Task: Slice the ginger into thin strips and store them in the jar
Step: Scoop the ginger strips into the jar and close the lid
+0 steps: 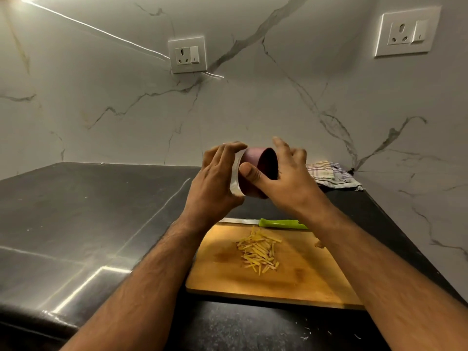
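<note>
Thin yellow ginger strips [258, 250] lie in a loose pile on the wooden cutting board [298, 285]. Above the board's far edge I hold a small jar tilted on its side. My left hand [215, 183] wraps the clear jar body [235, 183]. My right hand [283, 181] grips the maroon lid [260, 163], thumb across its side. The lid sits at the jar's mouth; I cannot tell whether it is screwed on or loose. A knife with a green handle [281, 223] lies along the board's far edge, its blade pointing left.
The board sits on a dark stone counter [88, 224] that runs left and toward me. A striped cloth [331, 174] is bunched in the back right corner. Marble walls carry two power sockets [187, 54].
</note>
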